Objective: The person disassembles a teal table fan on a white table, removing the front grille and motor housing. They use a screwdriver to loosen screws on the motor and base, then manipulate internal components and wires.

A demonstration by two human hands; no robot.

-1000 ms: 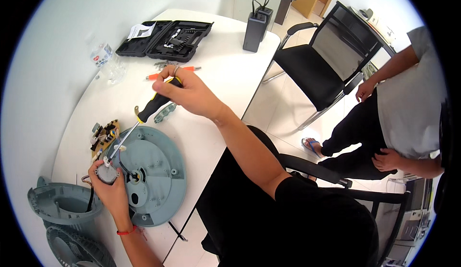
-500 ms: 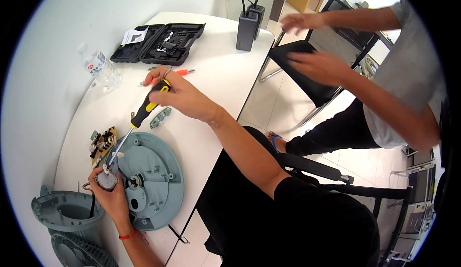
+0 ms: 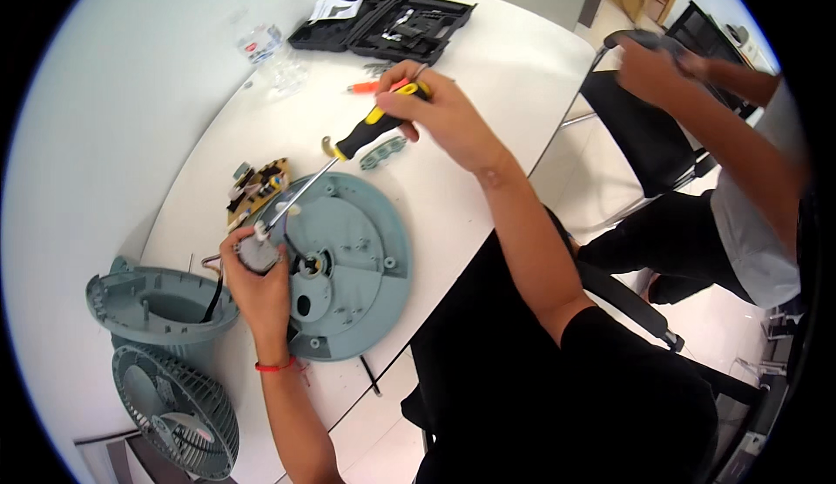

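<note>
My left hand (image 3: 261,297) grips a small round grey motor (image 3: 257,256) with a white piece on top, over the left edge of a round grey-green plastic base (image 3: 370,310). In my right hand (image 3: 440,114) is a screwdriver (image 3: 359,136) with a black and yellow handle. Its shaft slants down to the motor's white piece, where the tip seems to touch; exact contact is too small to tell. Beside the base lies a tan circuit board (image 3: 261,190) with wires. A small grey-green button strip (image 3: 382,152) rests near the screwdriver handle.
A grey-green housing (image 3: 157,310) and a slatted fan grille (image 3: 178,414) stand at the left. Farther back are a clear bottle (image 3: 270,53), an open black tool case (image 3: 409,27) and an orange-handled tool (image 3: 366,88). Another person (image 3: 758,197) stands right, by a black chair (image 3: 640,127).
The whole view has shifted, so the table appears farther up and right. Two dark upright boxes are gone from the table's far end. The other person's hands have moved; my grips stay the same.
</note>
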